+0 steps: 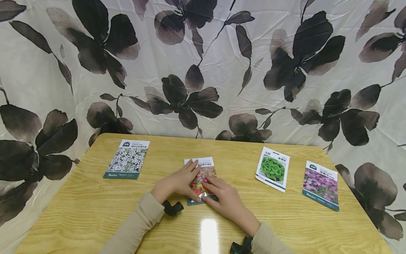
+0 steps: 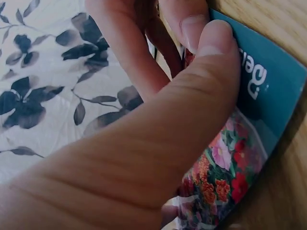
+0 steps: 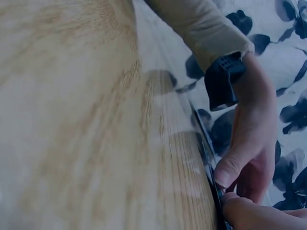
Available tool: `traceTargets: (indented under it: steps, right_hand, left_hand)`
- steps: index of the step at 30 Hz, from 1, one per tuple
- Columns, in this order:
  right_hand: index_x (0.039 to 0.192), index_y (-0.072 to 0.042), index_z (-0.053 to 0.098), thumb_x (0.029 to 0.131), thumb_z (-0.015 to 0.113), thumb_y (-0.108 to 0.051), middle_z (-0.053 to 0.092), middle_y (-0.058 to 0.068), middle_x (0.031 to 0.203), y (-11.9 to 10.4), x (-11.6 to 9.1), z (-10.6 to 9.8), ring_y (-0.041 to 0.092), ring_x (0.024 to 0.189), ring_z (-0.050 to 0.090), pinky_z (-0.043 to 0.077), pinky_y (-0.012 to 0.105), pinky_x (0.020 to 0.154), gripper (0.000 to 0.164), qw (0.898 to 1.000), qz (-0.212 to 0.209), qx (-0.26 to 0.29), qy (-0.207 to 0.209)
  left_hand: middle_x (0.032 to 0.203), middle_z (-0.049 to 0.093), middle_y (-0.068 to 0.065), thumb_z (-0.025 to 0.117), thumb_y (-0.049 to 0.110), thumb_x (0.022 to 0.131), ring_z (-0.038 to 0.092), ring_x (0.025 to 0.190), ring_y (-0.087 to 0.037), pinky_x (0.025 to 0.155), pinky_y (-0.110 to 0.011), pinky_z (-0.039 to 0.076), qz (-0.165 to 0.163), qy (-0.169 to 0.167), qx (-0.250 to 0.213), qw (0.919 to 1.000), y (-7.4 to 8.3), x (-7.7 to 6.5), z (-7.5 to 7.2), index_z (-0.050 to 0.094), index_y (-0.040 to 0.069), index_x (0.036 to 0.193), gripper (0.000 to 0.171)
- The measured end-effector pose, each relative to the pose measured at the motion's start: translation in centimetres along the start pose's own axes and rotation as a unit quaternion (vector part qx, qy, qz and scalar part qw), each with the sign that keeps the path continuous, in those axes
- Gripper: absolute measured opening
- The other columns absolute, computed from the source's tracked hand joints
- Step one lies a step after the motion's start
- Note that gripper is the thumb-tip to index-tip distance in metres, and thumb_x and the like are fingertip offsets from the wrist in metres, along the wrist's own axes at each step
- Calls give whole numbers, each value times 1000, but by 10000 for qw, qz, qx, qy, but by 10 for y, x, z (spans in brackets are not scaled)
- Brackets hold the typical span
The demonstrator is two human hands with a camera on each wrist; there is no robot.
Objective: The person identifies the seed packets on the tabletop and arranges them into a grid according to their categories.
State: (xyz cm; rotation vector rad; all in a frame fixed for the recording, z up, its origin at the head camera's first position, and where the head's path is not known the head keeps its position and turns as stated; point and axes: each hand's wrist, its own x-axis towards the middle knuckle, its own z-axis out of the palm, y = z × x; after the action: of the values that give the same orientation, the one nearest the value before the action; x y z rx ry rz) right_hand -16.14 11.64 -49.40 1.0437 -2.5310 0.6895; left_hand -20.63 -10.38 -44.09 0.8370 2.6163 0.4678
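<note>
A seed packet point(image 1: 203, 180) printed with red, orange and pink flowers lies on the table near its middle. My left hand point(image 1: 179, 180) rests on the packet's left side, fingers stretched toward its top and thumb near the bottom edge. On the right side, my right hand point(image 1: 224, 198) touches the packet with extended fingers, its thumb close to the left thumb. In the left wrist view, the thumb point(image 2: 192, 91) lies across the packet by its teal bottom band point(image 2: 276, 91). The right wrist view shows the packet edge-on and thin, with both hands at it.
A white-flower seed packet point(image 1: 127, 159) lies at the left on the wooden table point(image 1: 79, 211). To the right are a green-leaf packet point(image 1: 272, 169) and a purple-flower packet point(image 1: 321, 185). A floral cloth point(image 1: 228, 88) hangs behind. Dark wrist devices point(image 1: 173, 208) sit at both cuffs.
</note>
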Motion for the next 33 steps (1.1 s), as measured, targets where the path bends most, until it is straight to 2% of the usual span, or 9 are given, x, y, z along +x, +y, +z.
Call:
traceTargets:
  steps: [6,13,19,27,33]
  right_hand:
    - [134,-15,65,90,72,-41,56,8,143,-4,0,2,27,128,55,55,45,89,52,9994,65,-320,-83]
    - [131,-15,67,89,73,-42,55,9,143,-8,0,6,30,127,55,55,47,89,50,9996,-13,-259,57]
    - [130,-15,68,89,74,-40,55,8,143,-10,0,7,30,128,55,56,47,87,49,9998,4,-114,146]
    - [131,-14,67,90,74,-36,54,10,144,-10,7,11,31,128,54,55,47,90,47,9999,70,-66,129]
    - [128,-11,69,88,76,-29,56,12,141,-3,16,15,33,127,55,54,48,90,45,9996,97,-45,274]
  left_hand:
    - [165,4,-16,83,58,71,-3,151,-36,119,-54,17,120,50,-291,9995,-10,1,4,21,2,158,120]
    - [166,3,-14,84,56,71,-4,151,-36,117,-58,17,533,105,-635,9965,-25,-2,6,22,4,158,119]
    - [166,5,-14,78,62,75,-1,151,-35,118,-57,18,751,257,-387,9961,-32,-3,7,23,4,158,116]
    - [166,8,-13,73,73,72,2,151,-34,118,-56,19,795,746,-32,9940,-40,-2,13,24,4,157,120]
    - [165,14,-11,72,73,72,7,151,-33,118,-55,20,906,1267,147,9877,-53,10,19,28,6,157,117]
